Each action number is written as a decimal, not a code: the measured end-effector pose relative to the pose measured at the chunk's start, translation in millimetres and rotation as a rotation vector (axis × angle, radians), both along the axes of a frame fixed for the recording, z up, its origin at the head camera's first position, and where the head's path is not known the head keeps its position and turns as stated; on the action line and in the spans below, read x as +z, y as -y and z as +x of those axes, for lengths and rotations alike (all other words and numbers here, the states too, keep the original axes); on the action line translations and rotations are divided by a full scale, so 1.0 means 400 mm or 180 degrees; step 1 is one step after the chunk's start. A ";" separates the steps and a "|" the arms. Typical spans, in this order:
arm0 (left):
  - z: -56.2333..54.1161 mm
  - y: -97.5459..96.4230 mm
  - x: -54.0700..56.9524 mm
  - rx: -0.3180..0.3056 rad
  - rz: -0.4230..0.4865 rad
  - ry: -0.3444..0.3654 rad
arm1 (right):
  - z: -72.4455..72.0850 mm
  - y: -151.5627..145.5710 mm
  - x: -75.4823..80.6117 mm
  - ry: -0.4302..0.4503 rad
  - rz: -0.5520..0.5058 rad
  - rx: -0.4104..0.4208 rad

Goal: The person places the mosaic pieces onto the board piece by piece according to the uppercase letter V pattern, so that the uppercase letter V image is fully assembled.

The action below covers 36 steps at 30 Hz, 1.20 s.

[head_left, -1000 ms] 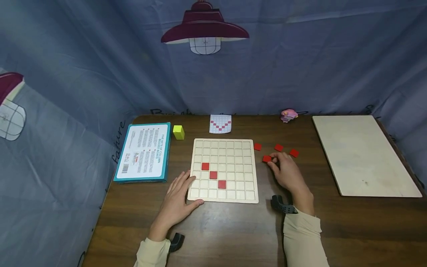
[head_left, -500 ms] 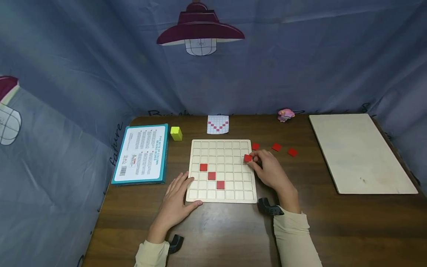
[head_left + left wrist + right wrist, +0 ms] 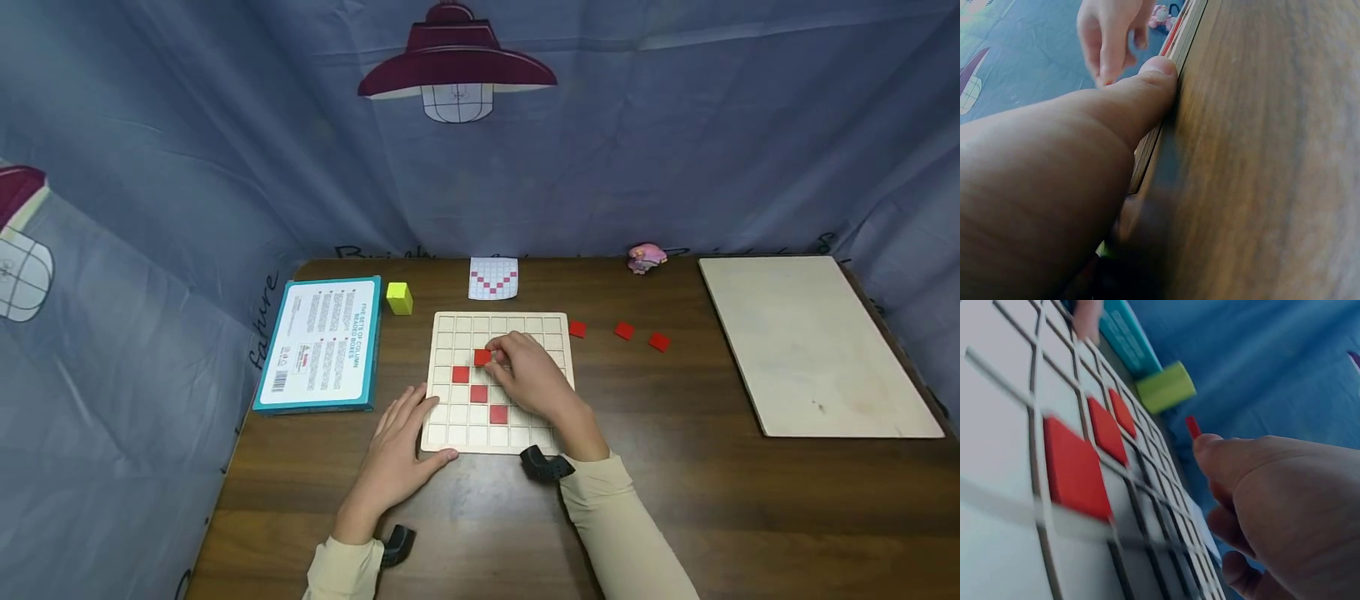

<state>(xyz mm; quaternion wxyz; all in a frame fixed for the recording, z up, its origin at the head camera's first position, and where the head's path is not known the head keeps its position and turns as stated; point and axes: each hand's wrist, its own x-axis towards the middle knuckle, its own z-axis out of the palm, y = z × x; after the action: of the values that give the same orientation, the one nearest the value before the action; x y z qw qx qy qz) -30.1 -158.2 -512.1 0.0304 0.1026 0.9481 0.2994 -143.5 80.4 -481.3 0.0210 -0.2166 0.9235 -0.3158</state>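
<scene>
A white grid board [image 3: 519,327] lies on the table with red square tiles in three of its cells, stepping diagonally down to the right; one is the lowest tile [image 3: 498,414]. My left hand [image 3: 395,461] rests at the board's lower left, fingers extended along the left edge and thumb at the front edge. Between thumb and fingertips, my right hand [image 3: 534,385] pinches another red square tile [image 3: 482,357], over the board above the placed ones. In the right wrist view this held tile [image 3: 1193,427] appears edge-on, raised off the grid.
Right of the board lie three loose red tiles [image 3: 623,331]. Behind it is a paper card [image 3: 492,278] with a red V pattern. A teal box [image 3: 318,343] and a yellow-green block [image 3: 400,298] stand left. A pink figurine [image 3: 646,258] and a pale panel [image 3: 817,350] are right.
My right hand has carried a red tile left, from the table beside the board to over the upper middle of the grid. The left hand has stayed at the board's edge.
</scene>
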 end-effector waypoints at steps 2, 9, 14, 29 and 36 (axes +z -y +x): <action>-0.001 0.000 0.001 -0.0011 0.0006 -0.0008 | -0.007 0.029 0.000 -0.0046 0.0036 0.0023; 0.000 0.000 0.000 -0.0056 -0.0058 -0.0081 | -0.032 0.112 0.000 -0.0193 0.0328 0.0113; 0.001 0.001 0.001 -0.0049 -0.0055 -0.0074 | -0.043 0.153 -0.007 -0.0191 0.0554 0.0151; 0.000 0.000 0.003 -0.0027 -0.0002 -0.0072 | -0.042 0.183 -0.003 -0.0259 0.0786 -0.0052; -0.001 -0.001 0.005 -0.0033 -0.0007 -0.0072 | -0.042 0.188 -0.001 -0.0274 0.0684 -0.0083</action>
<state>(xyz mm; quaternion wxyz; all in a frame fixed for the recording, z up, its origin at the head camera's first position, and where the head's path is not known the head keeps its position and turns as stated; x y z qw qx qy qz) -30.4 -157.7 -510.1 0.0213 0.1109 0.9482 0.2969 -160.1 5.3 -481.5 0.0003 -0.2143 0.9549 -0.2056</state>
